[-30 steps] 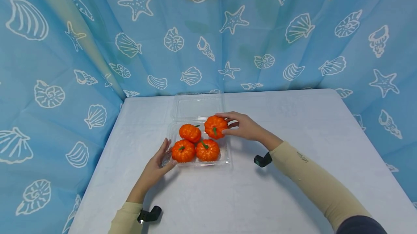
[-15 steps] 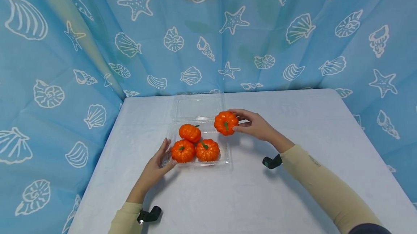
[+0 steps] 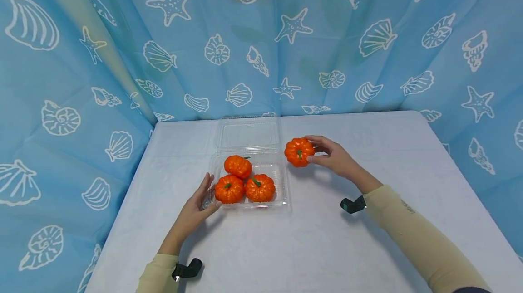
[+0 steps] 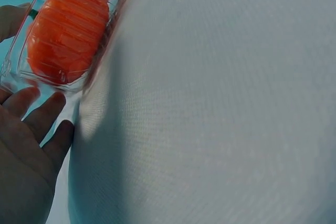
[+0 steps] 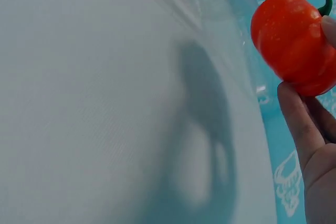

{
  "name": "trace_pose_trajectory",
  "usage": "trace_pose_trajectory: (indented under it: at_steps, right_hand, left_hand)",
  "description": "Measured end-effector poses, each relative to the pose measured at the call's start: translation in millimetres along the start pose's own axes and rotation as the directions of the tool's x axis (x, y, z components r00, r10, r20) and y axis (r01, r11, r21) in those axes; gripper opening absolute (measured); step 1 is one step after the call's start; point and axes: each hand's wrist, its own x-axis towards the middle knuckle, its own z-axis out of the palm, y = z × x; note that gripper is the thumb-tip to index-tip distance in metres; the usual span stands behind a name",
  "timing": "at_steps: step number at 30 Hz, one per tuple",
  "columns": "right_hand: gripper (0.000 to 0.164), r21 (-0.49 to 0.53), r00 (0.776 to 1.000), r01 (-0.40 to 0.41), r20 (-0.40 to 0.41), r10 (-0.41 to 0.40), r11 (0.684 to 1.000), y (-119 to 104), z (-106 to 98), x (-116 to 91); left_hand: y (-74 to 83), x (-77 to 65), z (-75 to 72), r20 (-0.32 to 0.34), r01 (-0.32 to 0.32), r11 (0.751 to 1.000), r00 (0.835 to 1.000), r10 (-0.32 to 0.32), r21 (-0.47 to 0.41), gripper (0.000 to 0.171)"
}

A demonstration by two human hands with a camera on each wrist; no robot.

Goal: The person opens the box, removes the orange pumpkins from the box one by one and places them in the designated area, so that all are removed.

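My right hand [image 3: 335,157] holds a small orange pumpkin [image 3: 295,148] with a green stem, thumb on the near side and fingers behind. In the right wrist view that pumpkin [image 5: 289,40] is above the table, its shadow on the cloth. Left of it stands a clear plastic clamshell box [image 3: 283,184], lid [image 3: 249,134] folded back. Three more pumpkins sit inside: one at the back left [image 3: 237,166], one front left [image 3: 229,189] and one front right [image 3: 261,189]. My left hand [image 3: 194,209], fingers spread, rests against the box's left side, with the thumb at its front corner.
A white cloth [image 3: 310,247] covers the table. Behind and to the left hangs a blue curtain [image 3: 253,25] printed with shells and starfish. Each wrist wears a small black camera, the left one [image 3: 189,268] low over the cloth.
My right hand has lifted the pumpkin out of the box's back right part and carried it rightward, past the box's right edge. The left hand and the other pumpkins have stayed put.
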Motion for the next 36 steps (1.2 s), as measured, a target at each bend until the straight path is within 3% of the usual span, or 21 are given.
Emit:
trace_pose_trajectory:
  at_steps: [3, 7, 14, 19, 29, 36]
  right_hand:
    - [0.067, -0.007, 0.999, -0.046, -0.001, 0.046, 0.999, 6.1, -3.2, -2.6]
    - [0.068, -0.025, 0.994, -0.111, 0.002, 0.111, 0.993, 12.2, -5.0, -5.4]
    - [0.069, -0.08, 0.979, -0.202, -0.011, 0.201, 0.976, 27.6, -3.5, -5.5]
    - [0.07, -0.113, 0.974, -0.227, -0.012, 0.227, 0.967, 35.3, -3.6, -2.8]
    - [0.071, -0.18, 0.976, -0.217, -0.009, 0.219, 0.959, 44.1, -4.5, -2.4]
    - [0.07, -0.161, 0.977, -0.213, -0.01, 0.214, 0.964, 40.0, -4.5, -4.5]
  left_hand:
    - [-12.8, 2.9, 0.1, -0.003, 0.003, 1.0, 1.0, -0.003, 0.001, 0.091]
    - [-16.6, 3.6, -0.7, -0.002, -0.001, 1.0, 1.0, 0.001, 0.011, 0.091]
    - [21.4, -6.5, -2.6, 0.005, 0.007, 1.0, 1.0, -0.007, -0.012, 0.087]
    - [24.7, -6.9, -4.1, 0.011, 0.014, 1.0, 1.0, -0.014, 0.007, 0.086]
    - [-12.9, 2.7, 0.4, -0.003, 0.014, 1.0, 1.0, -0.014, 0.027, 0.09]
    - [-19.7, 4.0, -0.5, 0.001, 0.002, 1.0, 1.0, -0.002, 0.011, 0.091]
